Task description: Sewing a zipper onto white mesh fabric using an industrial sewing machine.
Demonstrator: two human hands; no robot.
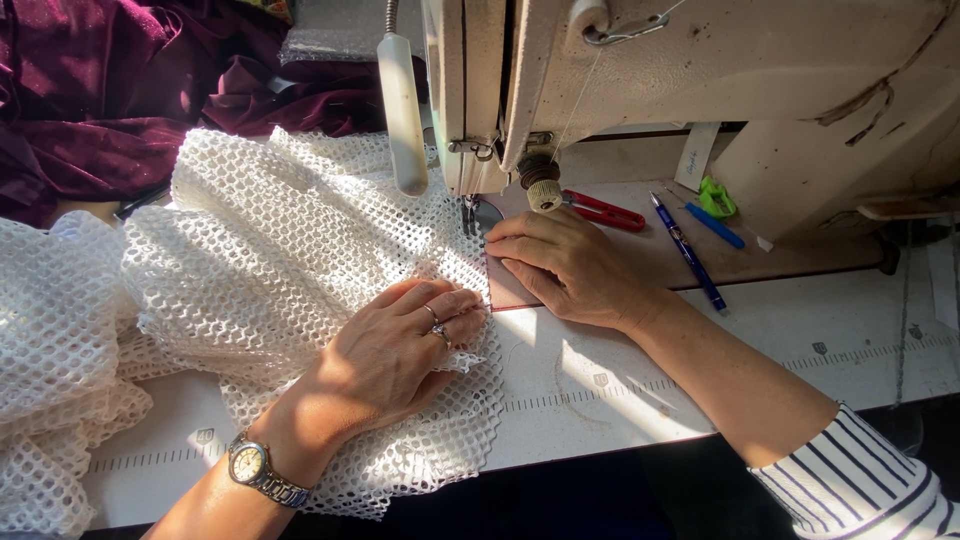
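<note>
A cream sewing machine (700, 70) stands on the pale worktop (620, 380). White mesh fabric (270, 250) spreads across the worktop's left, reaching the needle. The left hand (385, 360) lies flat on it, fingers together; the right hand (570, 265) presses its edge, fingers extended. Red snips (605, 211) lie just beyond.

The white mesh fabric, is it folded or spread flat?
Neither: the mesh lies bunched in ruffles; only the edge under the left hand is flat.

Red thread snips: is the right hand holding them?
No. The red thread snips lie on the machine bed beyond the right hand, which presses flat on the white mesh fabric.
</note>
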